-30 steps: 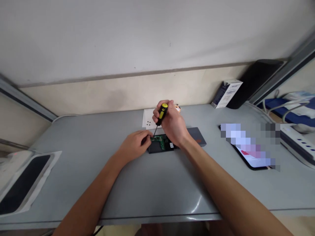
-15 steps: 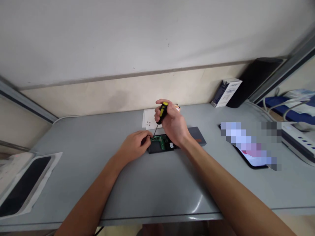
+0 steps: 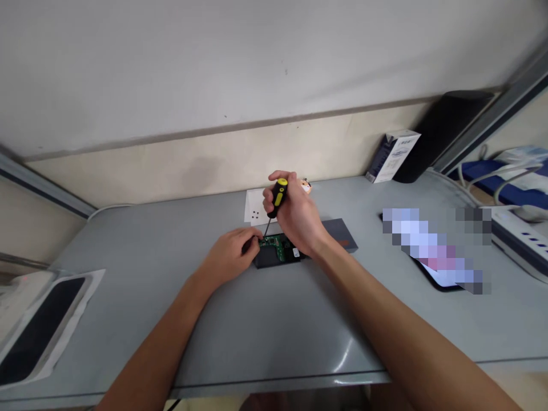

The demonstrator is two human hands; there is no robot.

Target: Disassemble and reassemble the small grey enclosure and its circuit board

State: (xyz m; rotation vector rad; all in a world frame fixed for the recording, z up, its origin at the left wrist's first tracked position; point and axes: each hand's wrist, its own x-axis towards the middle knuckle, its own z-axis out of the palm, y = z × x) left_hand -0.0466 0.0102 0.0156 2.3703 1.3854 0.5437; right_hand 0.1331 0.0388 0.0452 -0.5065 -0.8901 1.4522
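By the right hand (image 3: 297,214), a screwdriver (image 3: 277,200) was held, its black-and-yellow handle wrapped in curled fingers and its shaft slanted down towards the left hand (image 3: 233,251). A grip so high on the handle was probably chosen so that the shaft could be turned and pressed without the view being blocked. Between the two hands lay an open dark casing (image 3: 266,258), in which a green circuit board (image 3: 274,241) was exposed. At the casing's left end, the left hand's fingers were bent close together near the tip, apparently so that the casing would be steadied; whether anything was pinched there cannot be told, nor whether the board was touched by the tip. Beyond the left fingertips, small dark pieces (image 3: 256,214) were grouped on white paper (image 3: 253,200), perhaps so that they would show up. Behind the right wrist, a flat grey slab (image 3: 340,229) was partly hidden. Well to the right of that hand, a phone (image 3: 445,278) was laid face up.
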